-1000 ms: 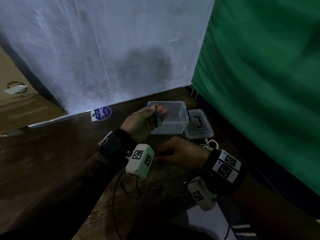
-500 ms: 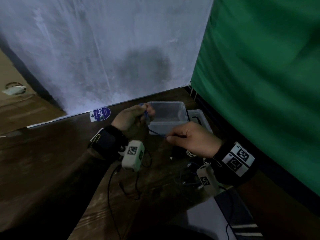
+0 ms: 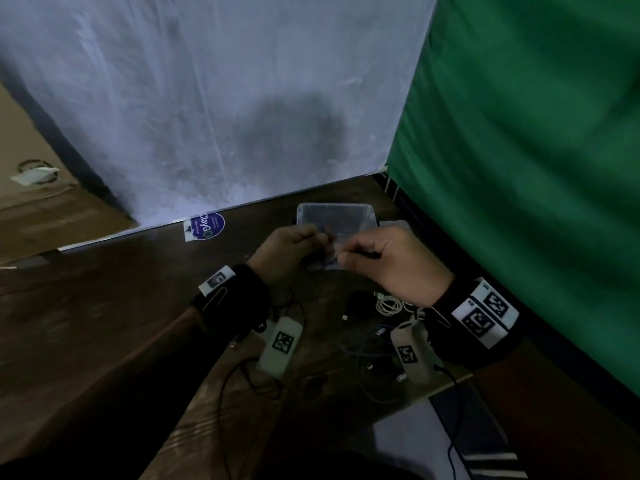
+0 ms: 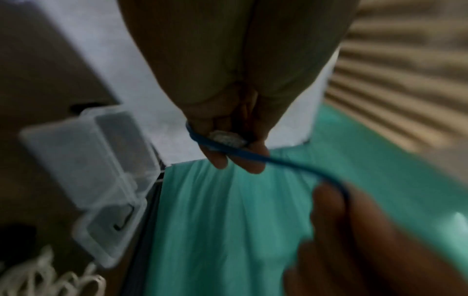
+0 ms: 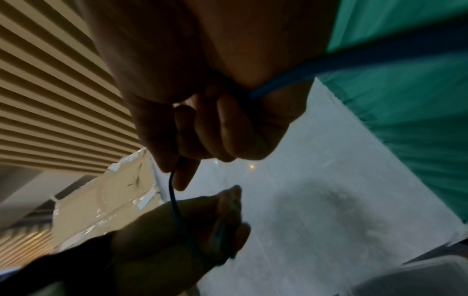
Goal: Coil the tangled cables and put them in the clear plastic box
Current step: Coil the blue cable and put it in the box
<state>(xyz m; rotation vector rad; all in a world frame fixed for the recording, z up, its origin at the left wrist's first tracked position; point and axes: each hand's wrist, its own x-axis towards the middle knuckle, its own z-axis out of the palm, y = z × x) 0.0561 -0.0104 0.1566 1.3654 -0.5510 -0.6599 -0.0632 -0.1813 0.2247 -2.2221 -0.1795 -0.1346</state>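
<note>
While your left hand (image 3: 289, 249) pinches the blue cable (image 4: 255, 155) at its plug end and your right hand (image 3: 391, 261) pinches it alongside, the clear plastic box (image 3: 335, 216) waits just beyond both — open, at the desk's (image 3: 104, 306) far edge.

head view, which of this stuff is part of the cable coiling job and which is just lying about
Part of the job:
- blue cable, held by the left hand and right hand
- clear plastic box
- white cable
- dark cables on the table

Just lying about:
- box lid
- round blue sticker
- green cloth
</note>
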